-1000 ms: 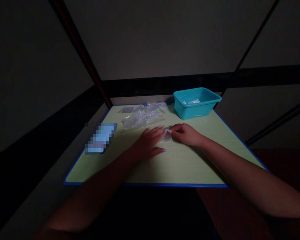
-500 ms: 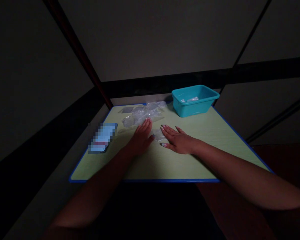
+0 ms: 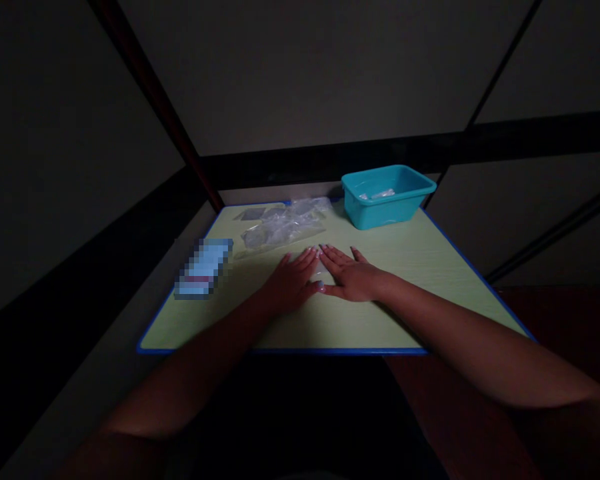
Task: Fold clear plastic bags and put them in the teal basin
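Observation:
Between my two hands a small clear plastic bag (image 3: 321, 268) lies flat on the table, mostly covered by fingers. My left hand (image 3: 293, 281) rests palm down on its left side, fingers stretched out. From the right, my right hand (image 3: 351, 275) lies flat on the bag too, its fingers spread. Both sets of fingertips meet, and the thumbs touch or nearly touch. Just beyond my left hand spreads a loose heap of clear plastic bags (image 3: 283, 227).
A turquoise plastic basket (image 3: 387, 205) with a few clear packets inside stands at the back right. At the left edge lies a phone (image 3: 204, 267), its screen blurred. The pale green table (image 3: 380, 327) has a blue rim and meets the wall at the back.
My left hand has slid right and a little nearer, across the small bag, until its fingers meet those of my right hand. The right hand has barely moved.

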Demonstrator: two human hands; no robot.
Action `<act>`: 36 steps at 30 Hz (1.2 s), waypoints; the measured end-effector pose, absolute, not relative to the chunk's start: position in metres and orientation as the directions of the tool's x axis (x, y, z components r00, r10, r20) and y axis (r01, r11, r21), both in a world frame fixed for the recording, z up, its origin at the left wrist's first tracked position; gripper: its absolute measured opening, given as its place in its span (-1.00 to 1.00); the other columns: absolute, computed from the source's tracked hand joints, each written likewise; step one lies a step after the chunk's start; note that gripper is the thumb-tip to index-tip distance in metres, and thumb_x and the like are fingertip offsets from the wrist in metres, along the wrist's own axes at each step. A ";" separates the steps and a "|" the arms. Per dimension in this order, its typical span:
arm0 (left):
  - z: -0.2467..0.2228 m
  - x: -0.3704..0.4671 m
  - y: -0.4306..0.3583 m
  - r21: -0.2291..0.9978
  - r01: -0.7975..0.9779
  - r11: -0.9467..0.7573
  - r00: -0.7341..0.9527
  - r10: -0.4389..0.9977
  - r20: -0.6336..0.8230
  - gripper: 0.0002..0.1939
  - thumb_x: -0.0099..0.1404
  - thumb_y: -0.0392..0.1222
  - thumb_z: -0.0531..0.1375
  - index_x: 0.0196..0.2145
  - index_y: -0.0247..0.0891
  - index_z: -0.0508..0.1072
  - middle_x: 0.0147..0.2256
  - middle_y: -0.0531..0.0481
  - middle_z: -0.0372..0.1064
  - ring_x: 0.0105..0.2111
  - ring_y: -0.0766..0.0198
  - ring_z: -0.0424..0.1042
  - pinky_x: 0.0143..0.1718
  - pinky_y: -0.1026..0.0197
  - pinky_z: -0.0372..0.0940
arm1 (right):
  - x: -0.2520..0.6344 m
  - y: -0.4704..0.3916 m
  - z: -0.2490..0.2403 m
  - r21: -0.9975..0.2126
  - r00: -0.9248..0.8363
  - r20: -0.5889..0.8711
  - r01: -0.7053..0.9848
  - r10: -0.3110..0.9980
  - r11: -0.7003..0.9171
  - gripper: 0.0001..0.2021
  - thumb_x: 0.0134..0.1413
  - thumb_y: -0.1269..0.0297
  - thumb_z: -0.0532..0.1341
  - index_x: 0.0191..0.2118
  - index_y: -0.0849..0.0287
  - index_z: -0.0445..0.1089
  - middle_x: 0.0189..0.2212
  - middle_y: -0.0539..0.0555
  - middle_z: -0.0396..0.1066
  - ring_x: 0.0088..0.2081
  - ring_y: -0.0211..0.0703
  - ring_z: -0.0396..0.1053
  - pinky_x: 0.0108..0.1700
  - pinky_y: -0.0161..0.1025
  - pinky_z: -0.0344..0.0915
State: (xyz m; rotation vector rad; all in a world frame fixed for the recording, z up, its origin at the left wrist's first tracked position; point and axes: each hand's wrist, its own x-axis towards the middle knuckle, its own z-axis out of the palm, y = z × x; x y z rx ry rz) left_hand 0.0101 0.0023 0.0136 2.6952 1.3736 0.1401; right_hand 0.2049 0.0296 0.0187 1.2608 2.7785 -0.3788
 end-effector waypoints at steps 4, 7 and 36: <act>0.008 0.005 0.005 0.048 0.920 -0.390 0.389 0.921 0.014 -0.36 0.42 0.03 -0.14 0.28 -0.49 0.00 0.31 -0.41 -0.14 0.32 -0.01 -0.16 0.23 -0.24 -0.16 | 0.204 0.029 0.019 -0.185 -0.657 -0.181 0.753 0.732 0.631 -0.12 0.17 -0.23 -0.09 0.38 0.28 -0.41 0.36 0.22 -0.49 0.36 0.12 -0.44 0.25 0.34 -0.35; 0.008 0.002 0.006 0.037 0.958 -0.284 0.281 0.956 0.080 -0.34 0.41 0.05 -0.13 0.27 -0.53 0.01 0.30 -0.46 -0.15 0.32 -0.06 -0.16 0.23 -0.24 -0.17 | 0.204 0.029 0.020 -0.199 -0.660 -0.168 0.750 0.732 0.631 -0.09 0.15 -0.26 -0.10 0.38 0.30 -0.41 0.36 0.23 -0.49 0.36 0.15 -0.44 0.24 0.35 -0.35; 0.000 -0.001 0.006 0.038 0.966 -0.256 0.253 0.965 0.064 -0.32 0.41 0.10 -0.13 0.29 -0.47 -0.03 0.30 -0.46 -0.17 0.32 -0.10 -0.15 0.18 -0.30 -0.07 | 0.202 0.026 0.024 -0.217 -0.665 -0.183 0.746 0.724 0.630 0.08 -0.02 -0.39 0.00 0.37 0.31 -0.42 0.35 0.31 -0.50 0.35 0.20 -0.46 0.24 0.35 -0.38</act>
